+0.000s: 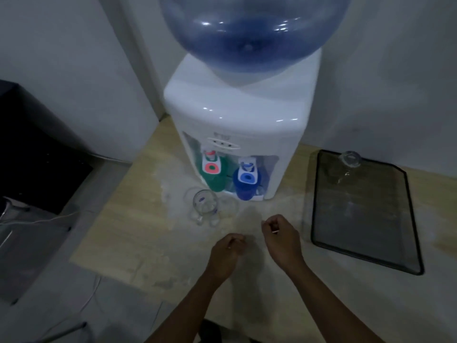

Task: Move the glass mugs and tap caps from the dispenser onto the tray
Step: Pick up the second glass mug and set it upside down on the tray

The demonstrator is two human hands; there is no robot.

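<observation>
A white water dispenser (pixel 237 115) stands on a wooden table (pixel 128 233). A green cap (pixel 214 179) sits under its red tap and a blue cap (pixel 246 185) under its blue tap. One clear glass mug (pixel 205 206) rests on the table just in front of the green cap. Another clear glass mug (pixel 350 159) stands at the far end of the dark tray (pixel 405 219) on the right. My left hand (pixel 226 251) and my right hand (pixel 282 238) hover low over the table in front of the dispenser, fingers curled, holding nothing.
A big blue water bottle (pixel 254 28) tops the dispenser. A dark box (pixel 37 149) stands at the left, with cables (pixel 91 293) on the floor below it. White walls close off the back.
</observation>
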